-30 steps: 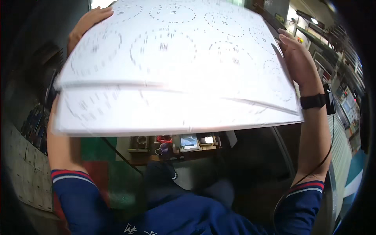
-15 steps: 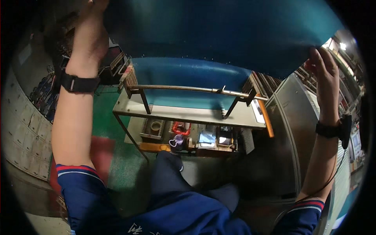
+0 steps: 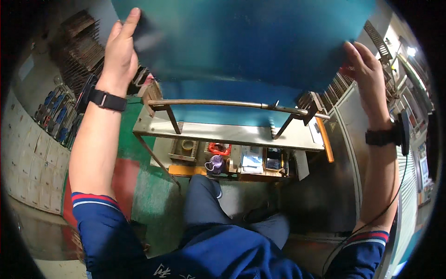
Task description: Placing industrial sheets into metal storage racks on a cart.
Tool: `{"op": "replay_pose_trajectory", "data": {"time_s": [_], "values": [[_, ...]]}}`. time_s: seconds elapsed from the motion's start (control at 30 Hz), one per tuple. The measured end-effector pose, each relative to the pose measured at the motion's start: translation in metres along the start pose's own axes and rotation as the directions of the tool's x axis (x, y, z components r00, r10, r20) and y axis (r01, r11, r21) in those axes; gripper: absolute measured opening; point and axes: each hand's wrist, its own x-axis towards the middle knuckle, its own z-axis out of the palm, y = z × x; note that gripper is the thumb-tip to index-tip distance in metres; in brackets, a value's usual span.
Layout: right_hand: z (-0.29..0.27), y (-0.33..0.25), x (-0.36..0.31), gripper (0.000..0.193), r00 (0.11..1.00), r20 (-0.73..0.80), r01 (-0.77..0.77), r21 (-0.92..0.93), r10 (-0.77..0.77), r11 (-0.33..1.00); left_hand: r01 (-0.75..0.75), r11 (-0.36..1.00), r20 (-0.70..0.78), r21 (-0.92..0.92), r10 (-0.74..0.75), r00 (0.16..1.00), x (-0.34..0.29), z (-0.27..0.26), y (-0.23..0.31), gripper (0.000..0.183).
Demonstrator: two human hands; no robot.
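A large teal-blue sheet (image 3: 241,42) is held up in front of me, filling the top of the view. My left hand (image 3: 121,51) grips its left edge, thumb over the face. My right hand (image 3: 367,74) holds its right edge, fingers curled on the rim. Both wrists wear black bands. Under the sheet stands a metal work stand (image 3: 209,132) with a round rail (image 3: 218,103) across its top and another blue sheet (image 3: 218,114) lying behind the rail.
A lower shelf of the stand holds a purple cup (image 3: 215,163), a red item (image 3: 218,149) and small boxes. The floor is green and red (image 3: 134,172). Racks stand at far left (image 3: 69,69) and grey cabinets at right (image 3: 353,116).
A second ago I held white printed sheets face up. They have been turned over, showing the blue side, and lifted higher; the stand below has come into view.
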Motion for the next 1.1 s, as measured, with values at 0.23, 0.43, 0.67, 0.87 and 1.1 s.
{"op": "replay_pose_trajectory", "data": {"time_s": [0.23,0.43,0.67,0.87,1.1], "values": [[0.018,0.045,0.029,0.029,1.000,0.029,0.007,0.046,-0.009,0.999,0.071,0.995,-0.099,0.069,-0.064,0.993,-0.015,0.019,0.003,0.034],[0.024,0.055,0.028,0.028,1.000,0.008,-0.016,0.036,0.015,0.999,0.070,0.989,-0.116,0.131,-0.055,0.992,-0.015,0.026,0.006,0.039],[0.029,0.059,0.025,0.028,0.999,-0.033,0.014,0.008,-0.013,1.000,0.072,0.986,-0.095,0.152,-0.058,0.994,-0.015,0.031,0.000,0.038],[0.031,0.034,0.015,0.032,0.983,-0.132,0.075,-0.330,-0.124,0.941,0.100,0.974,-0.040,0.205,-0.093,0.995,-0.006,0.023,0.002,0.038],[0.047,0.055,0.020,0.032,0.972,-0.190,0.113,-0.139,-0.138,0.984,0.104,0.970,0.002,0.219,-0.107,0.994,0.005,0.005,-0.004,0.037]]}}
